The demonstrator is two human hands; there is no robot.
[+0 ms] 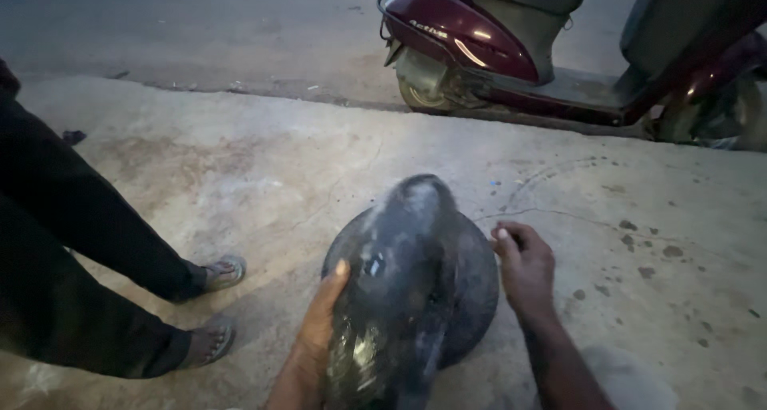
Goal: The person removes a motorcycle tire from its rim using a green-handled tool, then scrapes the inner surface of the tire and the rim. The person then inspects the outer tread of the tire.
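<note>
Grasping one dark tyre (415, 290) | left hand (319, 322) flat on it | right hand (523, 266) clenched beside | one scooter (559, 50)

Dim, bluish dusk light; glare glints on the near dark rubber tube (399, 298), which smears with blur. Far scooter (479, 34) panels shine; near corners darken.

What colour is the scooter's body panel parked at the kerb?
Dark maroon, glossy, on the scooter; the head view shows it best.

Dark rubber tyre (471, 290) standing on concrete, black inner tube (399, 298) bulging over its top, glossy, dusty.
</note>
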